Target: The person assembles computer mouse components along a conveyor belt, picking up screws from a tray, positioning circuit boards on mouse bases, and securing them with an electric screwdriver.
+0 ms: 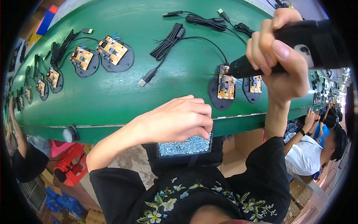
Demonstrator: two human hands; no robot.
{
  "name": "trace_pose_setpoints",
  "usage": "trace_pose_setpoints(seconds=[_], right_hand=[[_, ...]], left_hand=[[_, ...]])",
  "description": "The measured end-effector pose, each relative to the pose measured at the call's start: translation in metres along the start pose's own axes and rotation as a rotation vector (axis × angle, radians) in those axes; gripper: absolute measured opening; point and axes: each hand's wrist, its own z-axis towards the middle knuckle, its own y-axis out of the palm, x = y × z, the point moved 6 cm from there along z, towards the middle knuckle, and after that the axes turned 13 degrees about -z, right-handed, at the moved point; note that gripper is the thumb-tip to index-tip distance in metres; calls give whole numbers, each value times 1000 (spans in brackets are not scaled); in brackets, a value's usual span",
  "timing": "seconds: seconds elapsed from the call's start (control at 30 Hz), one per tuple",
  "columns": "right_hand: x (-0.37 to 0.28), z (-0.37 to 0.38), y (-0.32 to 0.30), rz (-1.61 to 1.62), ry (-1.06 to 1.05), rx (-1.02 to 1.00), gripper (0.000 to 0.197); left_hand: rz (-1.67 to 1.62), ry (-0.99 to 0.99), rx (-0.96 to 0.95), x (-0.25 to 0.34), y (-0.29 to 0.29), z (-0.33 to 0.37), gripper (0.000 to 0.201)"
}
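Observation:
My right hand (278,56) is wrapped round a black electric screwdriver (317,43), held nearly level with its nose to the left. That nose reaches the upper part of a tan circuit board (226,91), which sits on a black rounded base plate (215,93). The exact contact at the tip is hard to make out. At the bench's front edge, my left hand (182,119) hovers over a tray of small silvery screws (182,148). Its fingers are curled and pinched together; whatever may be between them is hidden.
Right beside stands another board on its base (254,86). A bundled black USB cable (167,43) lies on the green bench (123,93), with more cables (205,21) behind. Several similar assemblies (113,54) line the left. Co-workers sit at both sides, one in a white shirt (304,156).

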Motion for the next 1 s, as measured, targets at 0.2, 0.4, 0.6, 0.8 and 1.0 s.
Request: trace_pose_setpoints(seconds=[0.2,0.4,0.6,0.8,1.0], right_hand=[[-29,-6,-15,165,-135,-33,38],[-53,-10,-5,254,-244,-274,48],[-51,-12,15,212,-258,-233,52],[-50,-13,24,217,-237,-229,50],[-49,-11,32,220,-233,-226,51]], left_hand=[[-115,-92,201,-11,-18,-5,10],[-124,-113,529,-15,-37,-12,14],[-32,-59,592,-10,-37,-15,20],[-23,-7,635,-9,-36,-20,19],[51,79,608,-5,-38,-26,17]])
